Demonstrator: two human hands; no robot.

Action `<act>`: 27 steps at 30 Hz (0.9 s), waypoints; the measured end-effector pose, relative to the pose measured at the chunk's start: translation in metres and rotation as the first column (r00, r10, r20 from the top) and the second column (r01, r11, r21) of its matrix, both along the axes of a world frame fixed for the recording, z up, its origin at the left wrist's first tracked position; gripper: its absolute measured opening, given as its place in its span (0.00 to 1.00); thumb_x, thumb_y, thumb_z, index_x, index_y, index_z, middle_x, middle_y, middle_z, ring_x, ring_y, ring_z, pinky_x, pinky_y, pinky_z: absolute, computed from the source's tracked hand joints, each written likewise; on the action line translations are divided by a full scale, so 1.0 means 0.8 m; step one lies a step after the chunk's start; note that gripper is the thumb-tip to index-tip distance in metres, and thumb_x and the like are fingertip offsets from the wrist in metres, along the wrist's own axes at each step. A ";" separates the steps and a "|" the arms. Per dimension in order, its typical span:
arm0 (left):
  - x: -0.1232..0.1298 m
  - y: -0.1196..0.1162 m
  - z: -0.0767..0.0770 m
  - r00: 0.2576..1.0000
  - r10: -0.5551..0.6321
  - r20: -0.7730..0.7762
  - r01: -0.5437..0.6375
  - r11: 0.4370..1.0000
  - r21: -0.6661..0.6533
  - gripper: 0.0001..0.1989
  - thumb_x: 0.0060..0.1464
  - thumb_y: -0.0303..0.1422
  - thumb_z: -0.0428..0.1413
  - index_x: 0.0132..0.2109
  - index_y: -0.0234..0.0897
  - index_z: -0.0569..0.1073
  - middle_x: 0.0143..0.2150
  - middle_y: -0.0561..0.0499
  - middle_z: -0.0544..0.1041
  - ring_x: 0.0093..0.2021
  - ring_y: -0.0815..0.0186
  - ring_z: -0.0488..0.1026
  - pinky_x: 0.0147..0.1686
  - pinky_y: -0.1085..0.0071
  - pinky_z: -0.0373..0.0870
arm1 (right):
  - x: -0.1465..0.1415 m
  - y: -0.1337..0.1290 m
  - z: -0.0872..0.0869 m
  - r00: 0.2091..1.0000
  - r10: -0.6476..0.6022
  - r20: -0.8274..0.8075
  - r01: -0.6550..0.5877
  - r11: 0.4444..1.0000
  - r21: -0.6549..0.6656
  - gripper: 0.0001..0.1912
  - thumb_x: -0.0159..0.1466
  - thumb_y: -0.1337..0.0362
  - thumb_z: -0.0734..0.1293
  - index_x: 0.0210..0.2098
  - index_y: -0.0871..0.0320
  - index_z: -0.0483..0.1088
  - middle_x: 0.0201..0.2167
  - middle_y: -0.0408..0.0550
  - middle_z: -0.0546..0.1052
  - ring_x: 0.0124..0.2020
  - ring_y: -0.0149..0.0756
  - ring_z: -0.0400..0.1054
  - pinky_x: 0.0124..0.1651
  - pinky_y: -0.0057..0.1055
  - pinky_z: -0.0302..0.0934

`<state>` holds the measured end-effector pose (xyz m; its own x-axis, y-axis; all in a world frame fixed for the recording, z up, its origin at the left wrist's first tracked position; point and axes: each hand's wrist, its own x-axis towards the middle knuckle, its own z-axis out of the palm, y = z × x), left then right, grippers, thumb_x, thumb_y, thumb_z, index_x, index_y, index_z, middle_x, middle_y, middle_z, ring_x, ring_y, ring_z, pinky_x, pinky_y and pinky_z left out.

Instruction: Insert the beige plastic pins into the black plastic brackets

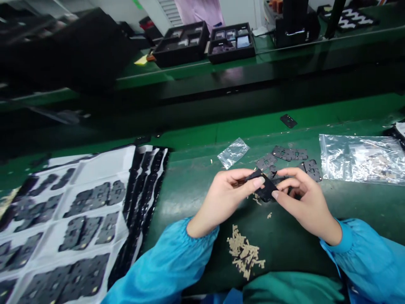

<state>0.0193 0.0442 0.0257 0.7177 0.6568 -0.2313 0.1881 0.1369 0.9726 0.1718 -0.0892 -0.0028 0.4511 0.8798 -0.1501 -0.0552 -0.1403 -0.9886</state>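
handling step: left hand [225,193] and right hand [305,202] both pinch one black part [266,189] (looks thin); moving it calls for steady fingertips on both sides.

My left hand [232,190] and right hand [305,200] angle inward, thumbs and fingers pinched, fingertips near each other, both wrists in blue cuffs.

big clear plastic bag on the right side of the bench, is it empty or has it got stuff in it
Not empty: small tan pieces show through the clear plastic bag.
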 end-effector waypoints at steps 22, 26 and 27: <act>-0.033 -0.051 -0.040 0.987 0.156 0.034 -0.152 0.983 -0.100 0.20 0.54 0.33 0.67 0.55 0.36 0.80 0.29 0.54 0.77 0.25 0.72 0.68 0.26 0.76 0.65 | 0.001 -0.005 -0.006 0.995 0.070 0.069 -0.070 0.998 -0.001 0.22 0.61 0.65 0.73 0.55 0.51 0.72 0.31 0.43 0.82 0.27 0.35 0.73 0.27 0.31 0.67; -0.032 -0.053 -0.044 0.999 0.049 0.021 -0.044 0.982 -0.183 0.26 0.52 0.31 0.68 0.58 0.38 0.78 0.34 0.51 0.81 0.31 0.67 0.74 0.32 0.73 0.71 | 0.001 -0.003 -0.010 0.999 0.026 -0.018 -0.027 0.998 -0.060 0.23 0.62 0.61 0.74 0.56 0.52 0.71 0.30 0.43 0.80 0.24 0.34 0.70 0.25 0.32 0.64; -0.032 -0.053 -0.044 1.000 0.012 0.017 -0.008 0.979 -0.206 0.23 0.52 0.31 0.68 0.55 0.37 0.80 0.35 0.50 0.82 0.33 0.66 0.76 0.34 0.71 0.73 | 0.001 -0.003 -0.011 0.999 0.005 -0.034 -0.008 0.997 -0.074 0.24 0.62 0.60 0.74 0.56 0.52 0.70 0.30 0.43 0.79 0.23 0.34 0.69 0.24 0.32 0.63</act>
<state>-0.0063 0.0014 -0.0098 0.7167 0.6036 -0.3491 0.1685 0.3359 0.9267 0.1730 -0.0913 -0.0115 0.4389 0.8686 -0.2300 -0.0874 -0.2134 -0.9730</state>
